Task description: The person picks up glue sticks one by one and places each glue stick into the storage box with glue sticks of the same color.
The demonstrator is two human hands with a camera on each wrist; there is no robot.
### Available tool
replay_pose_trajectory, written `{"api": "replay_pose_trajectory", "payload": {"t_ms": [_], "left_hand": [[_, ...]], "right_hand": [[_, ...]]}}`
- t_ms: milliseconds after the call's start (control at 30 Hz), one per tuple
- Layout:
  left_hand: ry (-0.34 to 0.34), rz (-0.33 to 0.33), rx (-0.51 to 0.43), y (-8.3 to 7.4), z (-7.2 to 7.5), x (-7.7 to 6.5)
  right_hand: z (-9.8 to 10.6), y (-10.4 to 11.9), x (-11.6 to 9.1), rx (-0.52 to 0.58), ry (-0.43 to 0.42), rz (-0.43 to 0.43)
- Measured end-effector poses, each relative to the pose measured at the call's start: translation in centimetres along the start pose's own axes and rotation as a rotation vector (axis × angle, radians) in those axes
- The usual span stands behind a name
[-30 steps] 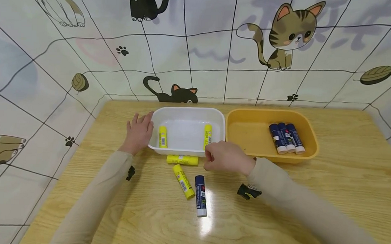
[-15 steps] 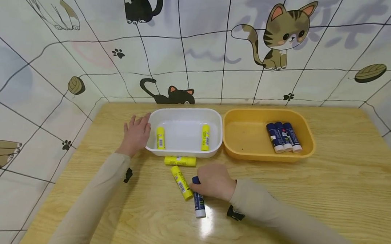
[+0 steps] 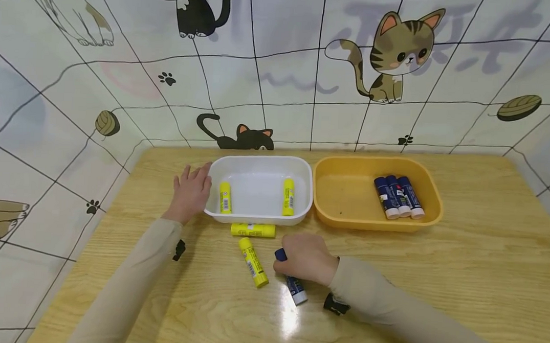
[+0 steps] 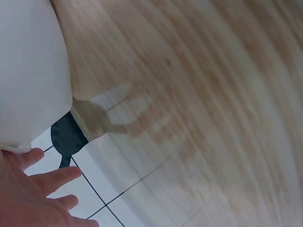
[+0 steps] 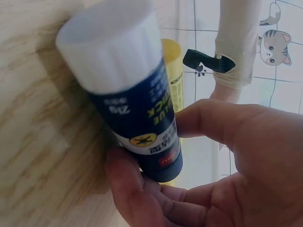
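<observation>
My right hand (image 3: 307, 258) pinches a dark blue glue stick (image 5: 135, 106) with a white end between thumb and fingers, over the front middle of the table. My left hand (image 3: 190, 192) lies with fingers spread against the left side of the white tray (image 3: 259, 219); in the left wrist view its fingers (image 4: 57, 179) are straight beside the tray wall. That tray holds two yellow glue sticks (image 3: 288, 197). In front of it lies a yellow glue stick (image 3: 253, 230) sideways, and another yellow glue stick (image 3: 253, 262) slants just left of my right hand.
Touching the white tray's right side stands a yellow-orange tray (image 3: 369, 225), with three dark blue glue sticks (image 3: 397, 197) at its right end. Behind the wooden table (image 3: 483, 252) rises a wall covering (image 3: 288, 80) with printed cats and grid lines.
My right hand has moved from the white tray's front edge down to the loose blue glue stick, taken hold of it and turned it. My left hand stays at the white tray.
</observation>
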State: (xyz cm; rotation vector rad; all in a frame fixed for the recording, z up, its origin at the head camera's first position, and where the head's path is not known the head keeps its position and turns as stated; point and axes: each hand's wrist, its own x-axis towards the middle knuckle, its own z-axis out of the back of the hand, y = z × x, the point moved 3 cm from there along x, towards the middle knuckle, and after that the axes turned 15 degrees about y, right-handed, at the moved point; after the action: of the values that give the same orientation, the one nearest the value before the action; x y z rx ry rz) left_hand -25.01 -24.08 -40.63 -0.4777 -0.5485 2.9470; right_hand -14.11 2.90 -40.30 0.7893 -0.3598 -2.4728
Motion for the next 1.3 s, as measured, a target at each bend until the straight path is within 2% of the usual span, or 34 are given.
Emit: {"api": "replay_pose_trajectory", "payload": {"t_ms": [200,433,633,1000,1300], "left_hand": [[0.005,0.006,-0.002,-0.1,-0.2,-0.1],[0.006,0.000,-0.013,0.2,-0.5,-0.5],[-0.005,-0.006,-0.004,0.3,-0.4,-0.4],[-0.020,-0.009,0.005,0.0,0.0,-0.1],[0.001,-0.004,0.009,-0.1,0.1,-0.1]], "right_hand": [[0.4,-1.0,-0.6,0.036,0.005,-0.013],[1.4,-2.3,-2.2,0.077,0.005,-0.054],[2.8,-3.3,-3.7,0.031,0.006,-0.084],[5.2,-5.1,-6.7,-0.058,-0.050,-0.094],[6.0,-6.3,-8.4,-0.101,-0.089,-0.061]]}}
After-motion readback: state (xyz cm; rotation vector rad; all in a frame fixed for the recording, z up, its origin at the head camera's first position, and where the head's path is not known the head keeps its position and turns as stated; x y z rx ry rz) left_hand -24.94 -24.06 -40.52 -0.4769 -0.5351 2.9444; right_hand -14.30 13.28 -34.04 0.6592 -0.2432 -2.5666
